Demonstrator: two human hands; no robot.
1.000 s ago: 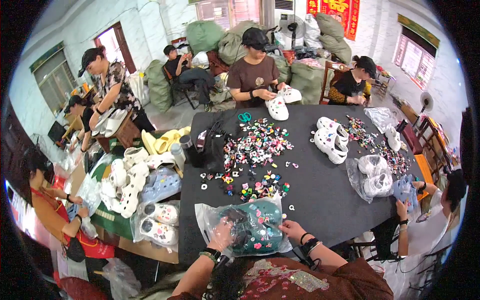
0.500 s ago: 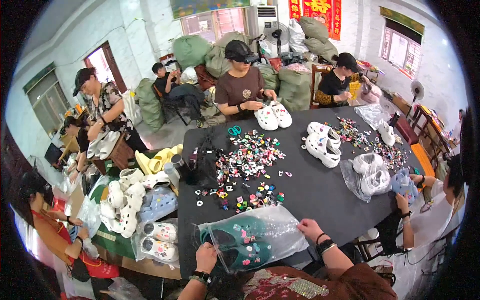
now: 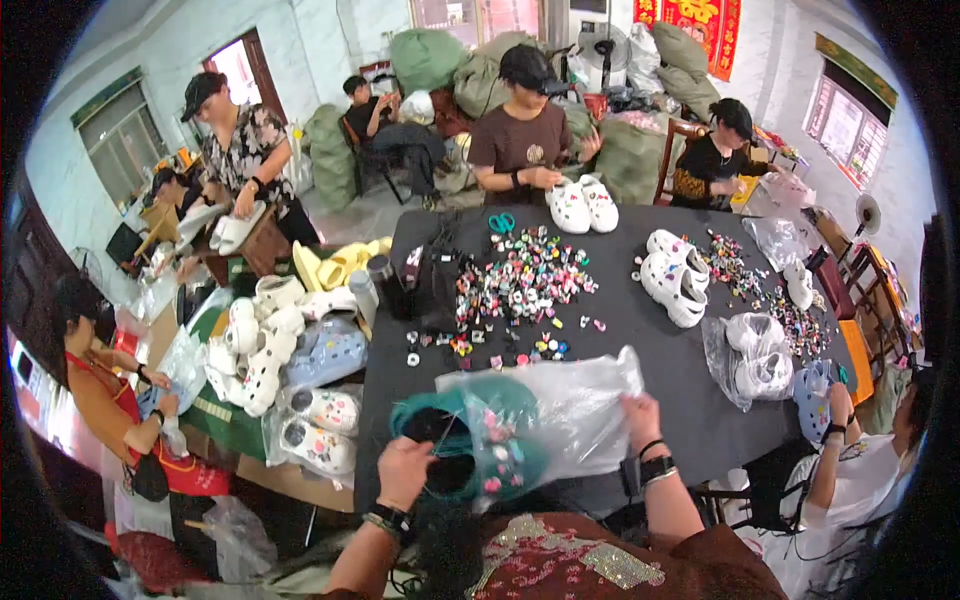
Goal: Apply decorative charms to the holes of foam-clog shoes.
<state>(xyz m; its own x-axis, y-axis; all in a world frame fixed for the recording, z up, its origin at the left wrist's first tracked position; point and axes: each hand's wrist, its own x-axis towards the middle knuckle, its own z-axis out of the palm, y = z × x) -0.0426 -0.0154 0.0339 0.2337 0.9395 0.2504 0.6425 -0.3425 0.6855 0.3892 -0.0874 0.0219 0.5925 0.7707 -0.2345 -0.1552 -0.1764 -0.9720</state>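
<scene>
A pair of green clogs [image 3: 507, 473] with colourful charms lies in a clear plastic bag [image 3: 590, 420] at the near side of the dark table. Their left ends stick out of the bag's mouth. My left hand [image 3: 403, 472] is closed at that mouth, pinching the bag's edge beside the clogs. At the other end my right hand [image 3: 641, 424] grips the bag's right edge, stretching the plastic out flat. Just beyond the bag, loose shoe charms [image 3: 525, 285] lie in a heap.
White clogs [image 3: 672, 280] stand on the table [image 3: 620, 345], and a bagged white pair [image 3: 757, 355] is further right. On the left are more clogs [image 3: 268, 355], a bottle [image 3: 363, 295] and bagged decorated clogs [image 3: 322, 430]. Co-workers handle shoes around the table; one person [image 3: 525, 145] stands opposite.
The bag and clogs have lifted and tilted, with more of the clogs showing outside the mouth. Both hands have moved up. The view has shifted, and the person opposite has raised a hand.
</scene>
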